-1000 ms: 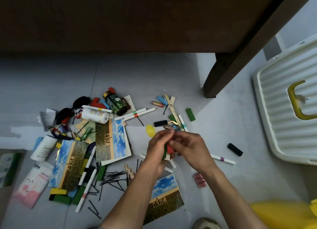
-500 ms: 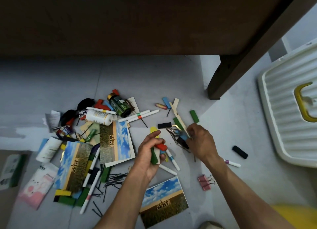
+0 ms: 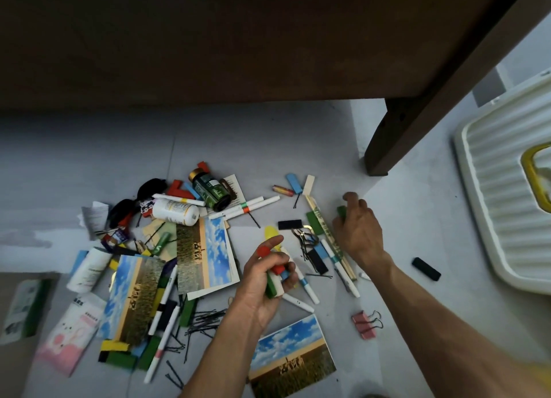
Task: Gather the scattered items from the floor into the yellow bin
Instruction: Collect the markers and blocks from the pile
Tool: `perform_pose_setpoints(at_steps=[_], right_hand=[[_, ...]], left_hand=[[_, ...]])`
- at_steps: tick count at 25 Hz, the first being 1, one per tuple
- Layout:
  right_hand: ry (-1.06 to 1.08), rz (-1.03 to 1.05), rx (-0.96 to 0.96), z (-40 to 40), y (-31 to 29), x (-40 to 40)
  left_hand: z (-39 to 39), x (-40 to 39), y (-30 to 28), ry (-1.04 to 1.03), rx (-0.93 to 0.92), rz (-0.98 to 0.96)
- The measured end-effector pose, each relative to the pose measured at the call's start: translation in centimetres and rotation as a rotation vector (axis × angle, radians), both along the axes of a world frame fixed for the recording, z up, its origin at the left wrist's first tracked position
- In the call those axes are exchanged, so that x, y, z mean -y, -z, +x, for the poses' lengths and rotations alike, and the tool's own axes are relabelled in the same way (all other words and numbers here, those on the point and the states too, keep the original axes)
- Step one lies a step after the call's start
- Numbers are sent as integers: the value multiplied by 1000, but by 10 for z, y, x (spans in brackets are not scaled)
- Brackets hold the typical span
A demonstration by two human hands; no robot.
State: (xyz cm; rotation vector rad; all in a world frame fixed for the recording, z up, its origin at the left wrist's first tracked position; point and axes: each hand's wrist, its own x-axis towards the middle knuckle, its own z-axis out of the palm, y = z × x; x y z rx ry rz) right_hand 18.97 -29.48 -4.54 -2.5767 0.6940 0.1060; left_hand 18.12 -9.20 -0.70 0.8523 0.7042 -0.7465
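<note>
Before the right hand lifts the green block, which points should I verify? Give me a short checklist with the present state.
1. Right hand touches green block: ok.
2. Its grip has closed around the block: cannot tell.
3. Left hand holds its bundle of small blocks firmly: ok.
4. Left hand has room for more: not ok, looks full.
5. Yellow bin in view: not ok.
6. Loose hairpins lie clear of the block: ok.

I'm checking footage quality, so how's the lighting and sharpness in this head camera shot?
Head view: dim and bluish, the table underside nearly black; wide-angle bending curves the white lid at right; the right hand and left hand look reasonably sharp, the forearms softer at the bottom edge.
</note>
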Motion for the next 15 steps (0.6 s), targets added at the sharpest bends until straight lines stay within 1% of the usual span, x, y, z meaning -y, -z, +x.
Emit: perform_pose_setpoints(at_steps=[2, 4, 7, 10, 12, 14, 15], right_hand=[[31, 119, 54, -4, -2, -8], [-68, 137, 89, -4, -4, -22], [-186, 21, 59, 0, 1, -40], [-183, -71, -22, 11, 5, -42], [-178, -111, -66, 13, 8, -39], [-117, -111, -88, 13, 7, -39], [-118, -147, -105, 12, 6, -41]], left_hand=[[2, -2, 1, -16, 0, 37], [2, -1, 2, -20, -7, 87], [0, 1, 1, 4, -22, 94], [3, -5, 1, 53, 19, 139], [13, -5, 3, 106, 58, 241], [31, 3, 4, 166, 114, 399], [43, 10, 5, 191, 170, 479]])
